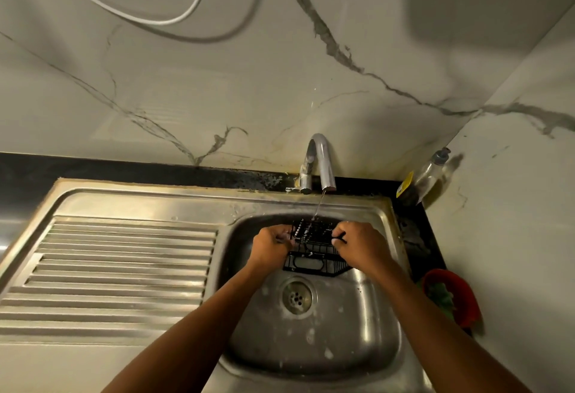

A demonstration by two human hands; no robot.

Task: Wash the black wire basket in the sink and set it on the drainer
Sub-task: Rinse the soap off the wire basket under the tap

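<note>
Your left hand [271, 245] has its fingers [287, 236] clenched on one end of the black wire basket [315, 249], and your right hand [361, 245] grips the other end, a black wire showing between its fingers [337, 241]. You're holding the basket over the far part of the stainless steel sink bowl [357, 324], right where the thin stream of water [318, 209] drops from the curved chrome tap [320, 162], probably so it runs through the wires while you turn the basket. The round drain [297, 296] sits just this side of it, unblocked. To your left, the ribbed steel drainer [118, 271] lies bare, and nothing stands between it and the basket. On the dark bench behind the bowl's right corner stands a clear soap bottle [431, 171]; nearer you on the right sits a red bowl with something green in it [451, 296], well apart from your route.
</note>
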